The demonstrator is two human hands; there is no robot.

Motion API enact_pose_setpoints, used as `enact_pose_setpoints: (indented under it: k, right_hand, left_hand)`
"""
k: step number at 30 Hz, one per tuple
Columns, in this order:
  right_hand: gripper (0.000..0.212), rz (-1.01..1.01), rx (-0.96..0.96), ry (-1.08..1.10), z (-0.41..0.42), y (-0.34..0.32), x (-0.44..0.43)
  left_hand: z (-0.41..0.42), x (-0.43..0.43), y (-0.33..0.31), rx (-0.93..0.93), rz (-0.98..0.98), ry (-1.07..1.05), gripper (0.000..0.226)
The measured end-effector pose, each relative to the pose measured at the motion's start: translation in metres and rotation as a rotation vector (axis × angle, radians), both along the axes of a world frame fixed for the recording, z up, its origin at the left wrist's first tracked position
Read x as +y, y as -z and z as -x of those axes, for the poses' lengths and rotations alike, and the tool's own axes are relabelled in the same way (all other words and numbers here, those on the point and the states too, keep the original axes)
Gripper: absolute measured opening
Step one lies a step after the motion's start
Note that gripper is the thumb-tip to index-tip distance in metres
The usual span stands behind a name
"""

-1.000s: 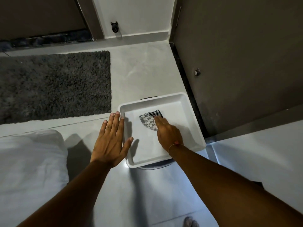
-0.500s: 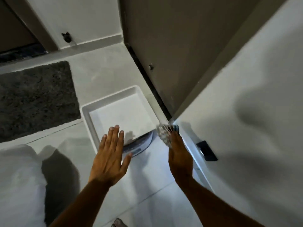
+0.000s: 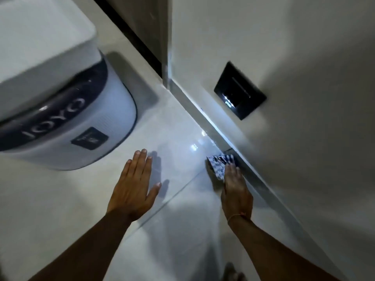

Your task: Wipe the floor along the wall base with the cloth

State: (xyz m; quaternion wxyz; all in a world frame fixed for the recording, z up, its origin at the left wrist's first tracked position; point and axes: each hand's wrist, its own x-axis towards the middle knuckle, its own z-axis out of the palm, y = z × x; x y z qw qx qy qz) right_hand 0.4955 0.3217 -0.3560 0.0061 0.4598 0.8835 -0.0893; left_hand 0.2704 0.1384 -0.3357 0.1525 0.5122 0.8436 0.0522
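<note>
Crumpled checked cloth (image 3: 220, 165) under right hand (image 3: 236, 194), on glossy floor (image 3: 182, 163).

Blue-and-white patterned cloth (image 3: 220, 165); glossy white floor (image 3: 182, 230); black wall plate (image 3: 240, 93).

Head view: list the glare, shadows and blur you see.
Head view: bright glare spots on the glossy floor beside the wall base; the left hand casts finger shadows on the tile; the dark wall plate is smeared by motion blur; the cloth under the right hand stays fairly readable; straight edges bow from the wide lens.
</note>
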Motion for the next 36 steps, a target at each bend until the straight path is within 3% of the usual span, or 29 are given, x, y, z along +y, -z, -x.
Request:
enact_pose_setpoints:
  k: [5, 12, 16, 19, 25, 31, 36]
  right_hand:
    - [0.063, 0.025, 0.051, 0.144, -0.007, 0.033, -0.012]
    - [0.062, 0.033, -0.106, -0.433, -0.040, 0.021, 0.018]
    - [0.063, 0.029, -0.051, -0.597, 0.033, 0.030, 0.067]
    - [0.063, 0.057, -0.017, -0.487, 0.069, 0.034, 0.065]
    - [0.059, 0.098, -0.114, -0.310, -0.017, 0.023, 0.029]
    - [0.058, 0.070, 0.003, -0.315, 0.102, 0.038, 0.049]
    - [0.073, 0.110, -0.119, -0.266, 0.025, 0.016, 0.027]
  left_hand:
    - [0.001, 0.010, 0.056, 0.012, 0.008, 0.033, 0.080]
    - [0.007, 0.021, 0.066, -0.012, -0.028, -0.079, 0.083]
    - [0.010, 0.024, 0.070, 0.004, -0.040, -0.099, 0.086]
    - [0.010, 0.026, 0.072, -0.002, -0.040, -0.104, 0.087]
    - [0.015, 0.024, 0.073, -0.014, -0.036, -0.107, 0.092]
    - [0.023, 0.036, 0.079, -0.013, -0.060, -0.169, 0.093]
    - [0.024, 0.037, 0.079, -0.016, -0.073, -0.168, 0.092]
